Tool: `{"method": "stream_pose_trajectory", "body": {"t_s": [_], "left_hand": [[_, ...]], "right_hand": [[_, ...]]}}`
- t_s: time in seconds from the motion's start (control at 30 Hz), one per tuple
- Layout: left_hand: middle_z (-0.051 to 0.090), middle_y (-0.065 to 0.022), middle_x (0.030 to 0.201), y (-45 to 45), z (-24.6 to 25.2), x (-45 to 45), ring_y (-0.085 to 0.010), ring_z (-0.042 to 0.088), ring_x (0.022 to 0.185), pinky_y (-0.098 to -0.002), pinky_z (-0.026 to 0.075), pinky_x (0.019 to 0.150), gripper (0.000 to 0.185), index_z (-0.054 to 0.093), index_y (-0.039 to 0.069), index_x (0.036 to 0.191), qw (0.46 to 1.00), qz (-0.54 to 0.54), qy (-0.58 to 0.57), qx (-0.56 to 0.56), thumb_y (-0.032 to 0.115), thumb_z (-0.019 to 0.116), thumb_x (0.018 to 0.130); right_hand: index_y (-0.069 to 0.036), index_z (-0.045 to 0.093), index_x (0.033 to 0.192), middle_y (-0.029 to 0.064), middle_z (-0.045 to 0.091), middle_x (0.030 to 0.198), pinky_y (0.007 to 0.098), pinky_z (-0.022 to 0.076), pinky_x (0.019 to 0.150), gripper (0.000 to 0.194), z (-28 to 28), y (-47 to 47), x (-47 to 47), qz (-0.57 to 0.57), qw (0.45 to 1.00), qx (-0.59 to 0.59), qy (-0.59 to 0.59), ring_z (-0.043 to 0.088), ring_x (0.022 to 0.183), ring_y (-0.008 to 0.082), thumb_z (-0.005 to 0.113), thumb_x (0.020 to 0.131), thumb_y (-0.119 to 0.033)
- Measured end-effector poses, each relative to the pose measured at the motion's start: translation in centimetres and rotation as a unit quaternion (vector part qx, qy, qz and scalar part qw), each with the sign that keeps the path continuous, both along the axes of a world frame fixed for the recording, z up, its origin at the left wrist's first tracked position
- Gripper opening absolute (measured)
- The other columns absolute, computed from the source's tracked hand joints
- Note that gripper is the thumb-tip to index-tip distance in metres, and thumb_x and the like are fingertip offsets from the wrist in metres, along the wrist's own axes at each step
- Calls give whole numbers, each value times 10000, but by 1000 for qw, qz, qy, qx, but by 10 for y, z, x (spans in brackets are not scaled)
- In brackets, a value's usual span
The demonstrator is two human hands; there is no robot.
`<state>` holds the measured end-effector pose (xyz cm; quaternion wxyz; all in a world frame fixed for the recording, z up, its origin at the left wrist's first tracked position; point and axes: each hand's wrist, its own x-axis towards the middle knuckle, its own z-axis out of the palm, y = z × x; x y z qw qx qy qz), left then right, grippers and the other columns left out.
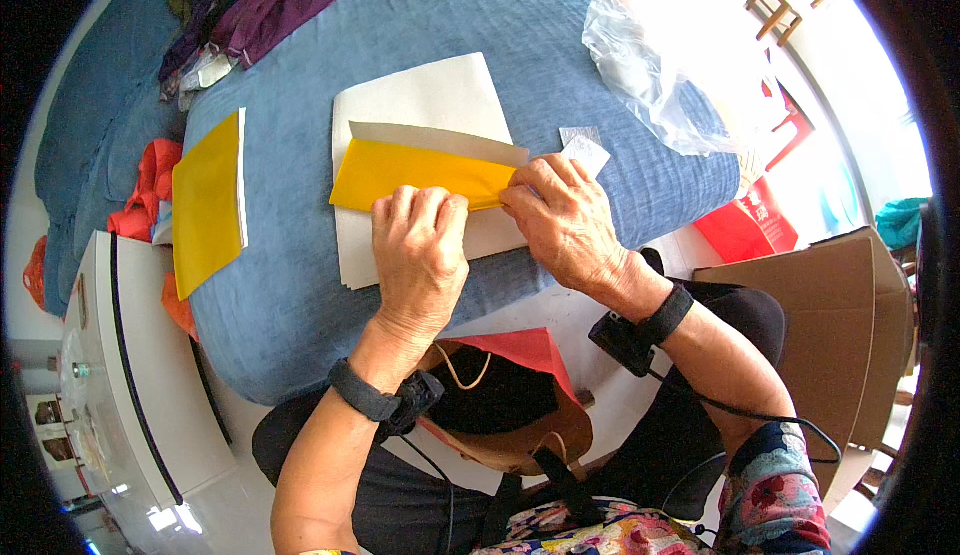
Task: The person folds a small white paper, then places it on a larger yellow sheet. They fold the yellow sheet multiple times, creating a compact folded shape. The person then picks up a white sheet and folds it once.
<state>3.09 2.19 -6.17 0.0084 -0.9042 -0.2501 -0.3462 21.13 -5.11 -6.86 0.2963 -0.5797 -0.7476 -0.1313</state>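
Observation:
A yellow sheet of paper (pixel 412 174), folded into a long strip, lies across a stack of off-white sheets (pixel 435 93). Its far edge shows a pale underside flap. My left hand (pixel 421 251) is curled over the strip's near edge, its fingertips hidden beneath the knuckles. With thumb and fingers, my right hand (pixel 564 221) pinches the strip's right end, where the paper creases. Just beyond that hand are two small printed slips (pixel 585 151). To the left lies a stack of yellow sheets (pixel 211 202) with a white edge.
Everything rests on a blue cloth-covered bed or padded surface (pixel 292 104). A clear plastic bag (pixel 637 67) sits far right, purple cloth (pixel 289 7) far left. Between my knees stands an open paper bag (pixel 525 345). A cardboard box (pixel 802 330) is at right, a white cabinet (pixel 157 375) at left.

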Motion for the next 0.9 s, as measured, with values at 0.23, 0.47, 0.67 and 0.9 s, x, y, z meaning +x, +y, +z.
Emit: {"method": "stream_pose_trajectory", "body": {"t_s": [0.23, 0.47, 0.67, 0.9], "left_hand": [[649, -93, 890, -2, 3, 2, -299, 596, 858, -416, 479, 780, 149, 667, 28, 873, 999, -10, -12, -34, -44, 642, 745], [656, -112, 897, -1, -2, 3, -322, 605, 873, -416, 492, 785, 132, 669, 21, 871, 993, 21, -43, -103, -40, 687, 756], [644, -117, 934, 0, -7, 7, -328, 596, 906, -423, 489, 792, 126, 650, 10, 864, 983, 59, -79, -153, -32, 716, 766], [624, -95, 934, 2, -10, 8, -328, 568, 939, -452, 448, 840, 104, 650, 20, 826, 978, 64, -87, -179, 11, 732, 764]], "right_hand": [[-67, 663, 900, 85, 557, 937, 397, 456, 804, 131, 3, -1, -2, 1, 998, -49, 49, 542, 906, 275, 642, 790, -136], [-107, 711, 892, 90, 576, 917, 423, 467, 834, 101, 2, 5, 2, -27, 991, -35, 126, 547, 908, 298, 685, 831, -183], [-103, 722, 860, 95, 575, 872, 423, 443, 808, 92, -2, 10, 4, -40, 980, -58, 184, 544, 899, 301, 689, 835, -185], [-76, 736, 880, 89, 590, 882, 400, 449, 790, 108, 0, 14, 4, -55, 980, -75, 176, 537, 874, 278, 718, 845, -177]]}}
